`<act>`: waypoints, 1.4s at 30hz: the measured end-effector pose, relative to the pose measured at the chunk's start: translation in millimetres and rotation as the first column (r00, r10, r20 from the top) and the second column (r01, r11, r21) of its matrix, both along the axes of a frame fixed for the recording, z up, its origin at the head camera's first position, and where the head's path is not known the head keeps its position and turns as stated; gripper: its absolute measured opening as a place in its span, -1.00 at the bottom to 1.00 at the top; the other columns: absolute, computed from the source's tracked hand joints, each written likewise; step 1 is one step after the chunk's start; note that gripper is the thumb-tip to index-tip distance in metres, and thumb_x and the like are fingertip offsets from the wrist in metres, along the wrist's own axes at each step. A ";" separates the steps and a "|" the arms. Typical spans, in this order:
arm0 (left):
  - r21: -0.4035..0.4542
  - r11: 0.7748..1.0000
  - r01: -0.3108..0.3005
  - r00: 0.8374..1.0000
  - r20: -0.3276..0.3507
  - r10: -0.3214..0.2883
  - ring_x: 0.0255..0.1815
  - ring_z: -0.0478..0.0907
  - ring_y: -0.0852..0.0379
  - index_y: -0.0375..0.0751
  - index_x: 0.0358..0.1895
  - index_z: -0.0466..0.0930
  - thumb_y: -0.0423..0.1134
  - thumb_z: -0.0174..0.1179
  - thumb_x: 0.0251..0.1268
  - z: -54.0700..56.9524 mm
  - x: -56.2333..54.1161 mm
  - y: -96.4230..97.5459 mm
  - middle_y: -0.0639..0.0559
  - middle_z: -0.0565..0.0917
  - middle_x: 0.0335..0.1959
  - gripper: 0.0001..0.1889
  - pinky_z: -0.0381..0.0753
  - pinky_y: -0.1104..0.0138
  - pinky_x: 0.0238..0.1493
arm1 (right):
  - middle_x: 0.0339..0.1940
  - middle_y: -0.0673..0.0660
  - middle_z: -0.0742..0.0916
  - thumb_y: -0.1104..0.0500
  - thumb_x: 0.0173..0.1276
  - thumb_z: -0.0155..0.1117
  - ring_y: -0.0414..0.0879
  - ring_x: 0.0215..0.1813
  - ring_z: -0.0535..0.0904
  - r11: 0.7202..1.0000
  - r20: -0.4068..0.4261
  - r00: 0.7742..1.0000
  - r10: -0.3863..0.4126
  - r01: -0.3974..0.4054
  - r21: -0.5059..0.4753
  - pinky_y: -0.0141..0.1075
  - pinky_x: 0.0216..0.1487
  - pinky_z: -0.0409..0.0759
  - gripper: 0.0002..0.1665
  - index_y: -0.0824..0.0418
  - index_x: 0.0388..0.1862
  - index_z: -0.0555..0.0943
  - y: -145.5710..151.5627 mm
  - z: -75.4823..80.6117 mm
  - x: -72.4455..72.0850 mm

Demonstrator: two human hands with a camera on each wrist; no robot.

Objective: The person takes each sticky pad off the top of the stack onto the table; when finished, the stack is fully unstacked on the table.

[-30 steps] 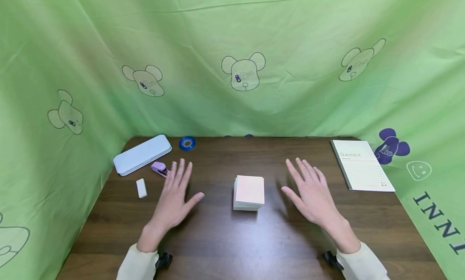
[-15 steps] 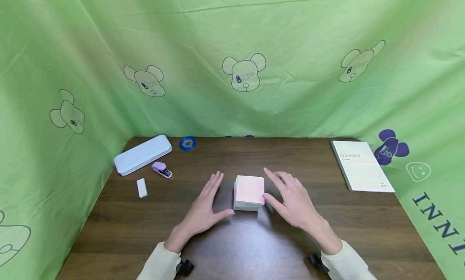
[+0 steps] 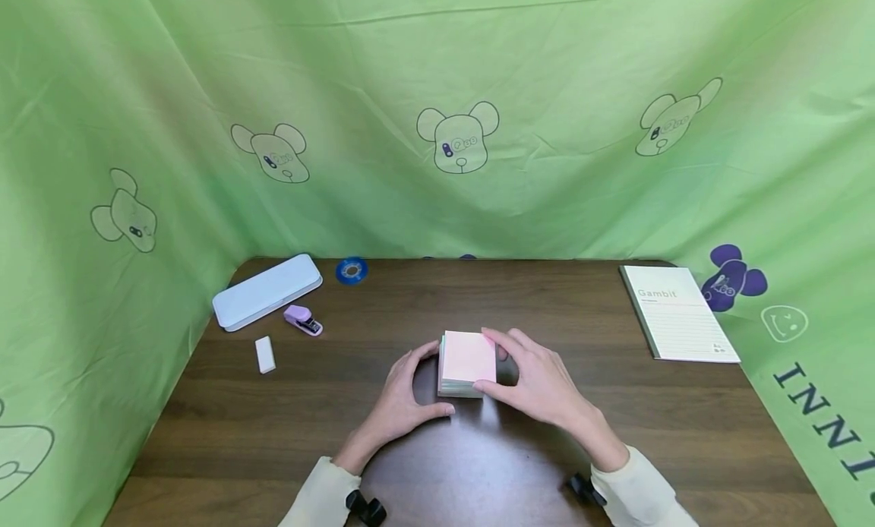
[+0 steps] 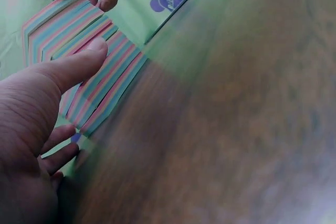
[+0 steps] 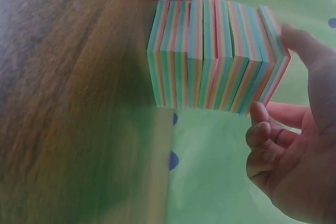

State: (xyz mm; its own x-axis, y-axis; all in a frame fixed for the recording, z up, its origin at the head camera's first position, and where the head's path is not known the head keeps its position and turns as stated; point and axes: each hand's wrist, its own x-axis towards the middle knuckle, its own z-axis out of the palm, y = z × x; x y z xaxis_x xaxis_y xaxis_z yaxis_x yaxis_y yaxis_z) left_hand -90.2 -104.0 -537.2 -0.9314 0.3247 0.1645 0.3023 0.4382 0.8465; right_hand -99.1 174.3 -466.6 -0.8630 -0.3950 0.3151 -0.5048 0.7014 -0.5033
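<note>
The stack of paper pads (image 5: 212, 59) stands upright in the middle of the bench (image 3: 424, 299), between the two hands, probably so that either can reach it. The right hand (image 3: 540, 379) has its grip on the upper right part: thumb at the near edge and forefinger at the far edge of the top pad (image 3: 468, 356) — a span that likely suits its flat, square shape. The left hand (image 3: 399, 405) curves loosely beside the left face, thumb out in front, perhaps to steady the pile; whether it touches cannot be told. The pale blue case (image 3: 268, 291), tape roll (image 3: 344, 272), purple stapler (image 3: 303, 320) and white eraser (image 3: 265, 355) lie to the left, the notebook (image 3: 682, 314) to the right, seemingly out of the hands' way. The stack is pink on top, its sides striped pink, teal and yellow, with pads slightly out of line — thin gaps show between them.
</note>
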 end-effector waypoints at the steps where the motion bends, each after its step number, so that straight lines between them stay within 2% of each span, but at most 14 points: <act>1: -0.009 1.000 -0.006 1.000 -0.016 0.006 0.62 0.40 -0.21 -0.07 0.70 0.35 -0.01 0.78 0.03 -1.1 -0.1 0.8 -0.02 0.54 0.60 0.13 0.28 -0.32 0.59 | -0.17 -0.18 0.59 -0.25 0.20 0.72 -0.34 -0.35 0.38 1.000 -0.003 1.000 0.002 -0.002 -0.002 -0.41 -0.37 0.39 -0.05 0.16 0.47 0.68 -0.2 -0.7 -0.8; 6: -0.072 0.997 -0.031 0.995 -0.094 0.024 0.59 0.47 -0.19 -0.08 0.68 0.38 -0.01 0.75 0.08 -5.6 -2.0 4.0 -0.05 0.58 0.57 0.07 0.29 -0.32 0.60 | -0.22 -0.19 0.58 -0.22 0.08 0.80 -0.31 -0.35 0.41 1.000 0.006 1.000 0.012 -0.011 -0.013 -0.39 -0.36 0.41 0.03 0.19 0.47 0.67 -2.0 -1.9 -3.7; 10: -0.094 0.994 -0.047 0.991 -0.126 0.034 0.57 0.52 -0.15 -0.12 0.63 0.45 -0.06 0.75 0.11 -6.7 -2.8 5.0 -0.06 0.61 0.54 -0.01 0.30 -0.29 0.63 | -0.23 -0.20 0.57 -0.20 0.07 0.82 -0.31 -0.33 0.42 0.999 0.032 0.999 0.020 -0.018 -0.032 -0.38 -0.34 0.42 0.00 0.17 0.44 0.69 -3.4 -1.3 -4.1; 18: -0.096 0.994 -0.056 0.997 -0.060 0.051 0.63 0.46 -0.10 -0.08 0.64 0.44 -0.15 0.70 0.20 -5.4 -2.1 5.8 -0.02 0.58 0.58 -0.07 0.20 -0.21 0.72 | -0.24 -0.21 0.55 -0.14 0.02 0.85 -0.32 -0.32 0.38 0.999 0.045 0.999 0.013 -0.010 -0.052 -0.38 -0.33 0.40 -0.05 0.12 0.39 0.71 -4.7 -1.5 -5.1; 22: -0.092 0.994 -0.063 0.996 -0.062 0.057 0.63 0.46 -0.12 -0.05 0.64 0.44 -0.19 0.71 0.18 -4.8 -1.3 5.9 0.00 0.58 0.58 -0.06 0.21 -0.24 0.70 | -0.26 -0.19 0.52 -0.10 0.00 0.86 -0.31 -0.31 0.35 0.996 0.045 0.999 0.030 -0.026 -0.087 -0.39 -0.32 0.37 -0.09 0.11 0.34 0.71 -4.1 -0.5 -6.3; 26: -0.101 0.993 -0.063 0.995 -0.081 0.055 0.63 0.46 -0.10 -0.04 0.65 0.44 -0.23 0.72 0.16 -5.7 -1.4 6.4 0.00 0.59 0.58 -0.05 0.22 -0.22 0.70 | -0.25 -0.13 0.54 -0.04 -0.01 0.87 -0.26 -0.26 0.40 0.988 0.053 0.997 0.056 -0.048 -0.146 -0.38 -0.26 0.43 -0.09 0.17 0.33 0.71 1.0 5.1 -12.2; 30: -0.107 0.992 -0.060 0.994 -0.102 0.049 0.62 0.47 -0.09 -0.09 0.64 0.43 -0.27 0.72 0.13 -5.5 -1.8 7.2 -0.02 0.59 0.57 -0.03 0.22 -0.19 0.72 | -0.25 -0.07 0.56 0.02 0.00 0.87 -0.20 -0.24 0.44 0.983 0.071 0.997 0.037 -0.024 -0.181 -0.37 -0.24 0.48 -0.06 0.22 0.38 0.68 14.6 14.3 -27.4; 34: -0.107 0.993 -0.053 0.993 -0.113 0.041 0.62 0.47 -0.09 -0.11 0.64 0.42 -0.29 0.74 0.11 -4.7 -2.0 8.3 -0.04 0.59 0.57 -0.01 0.20 -0.18 0.73 | -0.25 0.01 0.56 0.06 0.04 0.87 -0.14 -0.24 0.44 0.985 0.073 0.997 -0.023 0.035 -0.171 -0.36 -0.26 0.47 -0.05 0.23 0.42 0.65 33.8 17.5 -50.3; 37: -0.108 0.993 -0.055 0.993 -0.107 0.044 0.62 0.47 -0.08 -0.11 0.64 0.43 -0.29 0.73 0.12 -4.5 -1.4 8.5 -0.03 0.59 0.57 -0.02 0.19 -0.18 0.73 | -0.24 0.06 0.57 0.09 0.08 0.85 -0.10 -0.23 0.46 0.988 0.063 0.997 -0.050 0.059 -0.141 -0.35 -0.25 0.45 -0.06 0.26 0.43 0.63 46.1 13.1 -69.7; 42: -0.113 0.992 -0.063 0.993 -0.106 0.051 0.63 0.47 -0.09 -0.12 0.64 0.43 -0.29 0.73 0.14 -5.0 -0.2 8.7 -0.05 0.59 0.58 -0.03 0.19 -0.18 0.73 | -0.19 0.10 0.60 0.06 0.16 0.81 -0.07 -0.20 0.48 0.994 0.080 0.995 -0.066 0.072 -0.077 -0.33 -0.21 0.44 -0.10 0.29 0.43 0.62 60.3 -3.0 -100.6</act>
State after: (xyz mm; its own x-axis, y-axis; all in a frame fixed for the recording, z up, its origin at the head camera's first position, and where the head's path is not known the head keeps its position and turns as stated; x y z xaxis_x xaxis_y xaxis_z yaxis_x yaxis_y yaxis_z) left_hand -90.5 -95.3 -542.2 -0.9290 0.2938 0.2249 0.3568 0.5505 0.7547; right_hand -199.7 234.6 -469.6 -0.9102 -0.3101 0.2745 -0.4142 0.6892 -0.5946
